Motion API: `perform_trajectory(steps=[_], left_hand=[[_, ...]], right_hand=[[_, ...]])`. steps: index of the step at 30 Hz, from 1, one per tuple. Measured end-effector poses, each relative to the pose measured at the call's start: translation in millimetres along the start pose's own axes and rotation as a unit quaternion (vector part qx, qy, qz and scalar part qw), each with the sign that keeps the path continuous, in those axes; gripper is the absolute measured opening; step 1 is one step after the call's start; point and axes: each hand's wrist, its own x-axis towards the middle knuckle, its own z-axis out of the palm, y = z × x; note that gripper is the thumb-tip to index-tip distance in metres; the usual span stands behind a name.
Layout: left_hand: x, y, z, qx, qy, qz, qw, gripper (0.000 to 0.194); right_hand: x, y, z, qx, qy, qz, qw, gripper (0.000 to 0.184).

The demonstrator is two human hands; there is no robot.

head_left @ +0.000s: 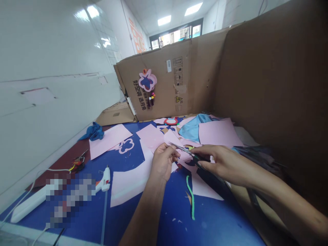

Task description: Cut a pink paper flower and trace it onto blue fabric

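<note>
One piece of pink paper [172, 136] sits pinched in the nearly closed left hand [164, 160], above the table [175, 201], at the blades of one pair of scissors [189, 152] gripped in the half-curled right hand [220, 162].

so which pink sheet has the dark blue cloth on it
The leftmost pink sheet: the dark blue cloth lies partly on it; others sit further right, clear of it.

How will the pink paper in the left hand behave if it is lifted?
The pink paper is probably light, since it looks like a small, thin piece. It may bend or crease easily where the left hand pinches it.
</note>
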Motion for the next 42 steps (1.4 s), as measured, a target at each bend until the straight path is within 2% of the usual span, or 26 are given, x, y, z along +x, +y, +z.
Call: perform_trajectory(steps=[8, 13, 23, 38, 42], left_hand=[[0.7, -2.1, 0.5, -0.008, 0.012, -0.002, 1.0, 0.034], [-1.1, 4.0, -1.5, 0.013, -0.002, -0.027, 1.0, 0.036], [-0.9, -0.4, 2.6, 0.012, 0.003, -0.005, 1.0, 0.03], [-1.6, -5.7, 7.7, -0.013, 0.035, 0.003, 0.999, 0.035], [-2.3, -3.4, 5.9, -0.005, 0.032, -0.015, 0.999, 0.034]], right_hand=[[0.6, 5.0, 0.9, 0.001, 0.008, -0.003, 1.0, 0.039], [0.1, 5.7, -0.1, 0.003, -0.001, -0.006, 1.0, 0.038], [0.0, -4.2, -1.2, -0.02, 0.004, 0.001, 1.0, 0.038], [2.1, 3.1, 3.7, 0.001, -0.012, 0.011, 1.0, 0.043], [1.7, 6.3, 3.6, 0.003, -0.011, 0.009, 1.0, 0.042]])
